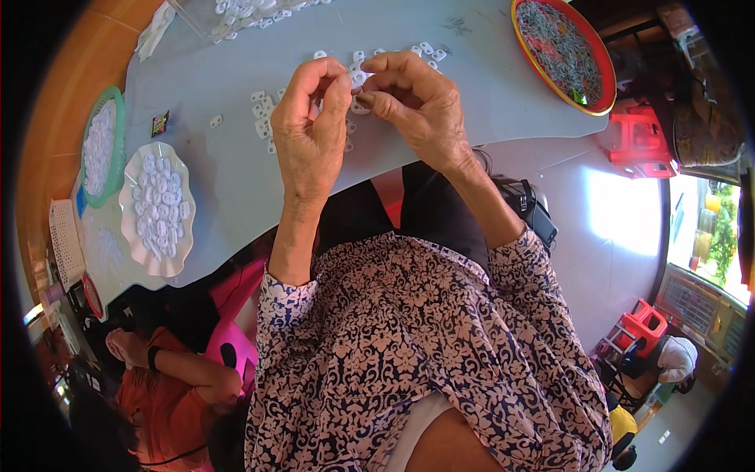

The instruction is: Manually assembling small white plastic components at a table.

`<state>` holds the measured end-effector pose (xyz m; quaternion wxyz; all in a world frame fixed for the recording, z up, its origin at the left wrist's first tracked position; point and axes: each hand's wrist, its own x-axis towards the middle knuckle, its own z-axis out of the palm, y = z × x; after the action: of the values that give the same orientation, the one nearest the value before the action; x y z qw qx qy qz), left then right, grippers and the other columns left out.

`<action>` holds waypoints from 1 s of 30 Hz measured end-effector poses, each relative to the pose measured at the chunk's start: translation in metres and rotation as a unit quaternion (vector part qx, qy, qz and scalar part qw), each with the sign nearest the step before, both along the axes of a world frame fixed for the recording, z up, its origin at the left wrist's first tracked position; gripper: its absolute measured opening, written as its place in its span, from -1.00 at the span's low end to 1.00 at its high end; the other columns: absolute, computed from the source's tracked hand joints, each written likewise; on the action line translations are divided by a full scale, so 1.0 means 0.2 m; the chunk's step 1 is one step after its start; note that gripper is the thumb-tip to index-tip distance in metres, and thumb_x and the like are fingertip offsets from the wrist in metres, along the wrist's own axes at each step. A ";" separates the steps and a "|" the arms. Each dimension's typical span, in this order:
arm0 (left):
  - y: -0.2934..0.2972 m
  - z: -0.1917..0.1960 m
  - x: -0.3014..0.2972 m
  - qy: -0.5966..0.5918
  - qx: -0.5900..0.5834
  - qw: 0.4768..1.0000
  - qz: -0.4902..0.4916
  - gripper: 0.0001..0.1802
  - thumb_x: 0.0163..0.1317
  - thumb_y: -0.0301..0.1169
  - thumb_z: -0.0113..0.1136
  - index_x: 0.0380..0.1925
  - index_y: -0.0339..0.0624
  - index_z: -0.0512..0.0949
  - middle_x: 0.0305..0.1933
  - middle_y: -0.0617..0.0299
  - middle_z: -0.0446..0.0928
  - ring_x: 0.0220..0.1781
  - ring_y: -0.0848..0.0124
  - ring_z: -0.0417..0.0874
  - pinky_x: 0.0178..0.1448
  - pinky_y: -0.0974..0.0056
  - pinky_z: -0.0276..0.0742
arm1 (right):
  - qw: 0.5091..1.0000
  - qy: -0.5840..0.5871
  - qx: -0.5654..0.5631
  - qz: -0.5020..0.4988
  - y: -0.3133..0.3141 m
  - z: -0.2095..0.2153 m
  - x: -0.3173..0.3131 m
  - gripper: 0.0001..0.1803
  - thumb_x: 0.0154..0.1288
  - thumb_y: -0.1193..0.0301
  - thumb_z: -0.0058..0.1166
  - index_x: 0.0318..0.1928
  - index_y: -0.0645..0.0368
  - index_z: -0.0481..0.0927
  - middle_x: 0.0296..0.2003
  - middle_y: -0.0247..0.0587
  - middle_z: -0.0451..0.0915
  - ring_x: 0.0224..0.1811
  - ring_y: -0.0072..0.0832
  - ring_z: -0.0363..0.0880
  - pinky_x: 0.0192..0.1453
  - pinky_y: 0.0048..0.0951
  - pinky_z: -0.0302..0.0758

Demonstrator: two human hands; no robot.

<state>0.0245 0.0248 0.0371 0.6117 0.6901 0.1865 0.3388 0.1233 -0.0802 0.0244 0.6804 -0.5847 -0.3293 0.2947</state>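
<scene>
Above the grey table [236, 181] my two hands come together with the fingers bent. My left hand [311, 110] is closed in a pinch, thumb against forefinger, at a small white plastic piece [358, 77]. Close by on the right, my right hand [417, 102] is also pinched, its thumb and fingertips next to the same piece; what lies between them is too small to make out. Loose white plastic pieces [262, 118] with holes lie left of my left hand, and more such pieces [429, 49] sit beyond my right fingers.
A wavy-edged white dish [132, 236] holds many white pieces; beside it stands a green basket [118, 149] of white bits. At far right is a red tray [609, 86] of thin grey metal pieces. Red stools [641, 141] stand right; another person [181, 385] sits lower left.
</scene>
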 end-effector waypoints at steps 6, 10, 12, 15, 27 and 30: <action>0.00 0.02 0.00 0.019 0.015 1.000 -0.001 -0.89 0.24 -0.44 0.13 -0.27 -0.21 0.50 -0.43 0.37 0.46 -0.54 0.71 0.35 -0.52 0.56 0.28 | 1.000 -0.013 0.010 -0.011 0.00 0.00 -0.01 -0.71 0.22 0.54 0.13 -0.04 0.28 0.45 -0.31 -0.24 0.60 -0.26 -0.62 0.58 -0.13 -0.60 0.54; 0.01 0.01 0.00 0.002 -0.013 1.000 -0.008 -0.89 0.24 -0.46 0.11 -0.27 -0.24 0.52 -0.40 0.38 0.48 -0.42 0.67 0.40 -0.36 0.54 0.35 | 1.000 0.000 0.023 -0.010 0.01 -0.01 0.00 -0.74 0.21 0.55 0.15 -0.08 0.29 0.47 -0.34 -0.27 0.62 -0.31 -0.68 0.57 -0.20 -0.64 0.53; 0.02 0.00 0.00 0.001 -0.056 0.998 -0.019 -0.89 0.24 -0.46 0.11 -0.28 -0.26 0.53 -0.38 0.38 0.49 -0.38 0.66 0.41 -0.29 0.53 0.37 | 1.000 0.001 0.010 0.003 0.00 -0.01 0.01 -0.71 0.22 0.52 0.14 -0.05 0.29 0.46 -0.31 -0.24 0.61 -0.26 -0.62 0.59 -0.14 -0.61 0.53; 0.02 -0.02 0.00 -0.011 -0.176 0.984 -0.033 -0.87 0.24 -0.46 0.10 -0.27 -0.29 0.54 -0.35 0.39 0.49 -0.34 0.65 0.42 -0.22 0.52 0.36 | 1.000 0.000 0.003 0.017 0.00 0.00 0.01 -0.68 0.23 0.50 0.13 -0.01 0.28 0.46 -0.29 -0.21 0.60 -0.22 -0.57 0.60 -0.09 -0.59 0.54; 0.02 -0.02 0.00 -0.013 -0.144 0.989 -0.030 -0.85 0.27 -0.43 0.06 -0.26 -0.29 0.54 -0.38 0.40 0.46 -0.37 0.67 0.37 -0.29 0.54 0.28 | 1.000 -0.017 0.002 0.023 -0.01 0.01 0.01 -0.68 0.22 0.49 0.15 -0.02 0.25 0.46 -0.36 -0.29 0.62 -0.31 -0.67 0.57 -0.20 -0.64 0.51; 0.01 -0.02 0.01 -0.002 -0.126 0.992 -0.011 -0.85 0.28 -0.42 0.06 -0.27 -0.29 0.53 -0.40 0.41 0.44 -0.38 0.68 0.34 -0.28 0.55 0.27 | 0.999 -0.010 0.011 0.032 0.00 -0.01 0.02 -0.67 0.22 0.46 0.16 0.00 0.22 0.46 -0.35 -0.31 0.62 -0.31 -0.68 0.57 -0.21 -0.65 0.50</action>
<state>0.0258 0.0271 0.0332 0.6978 0.6088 0.2188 0.3074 0.1265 -0.0809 0.0225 0.6736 -0.5693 -0.3581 0.3064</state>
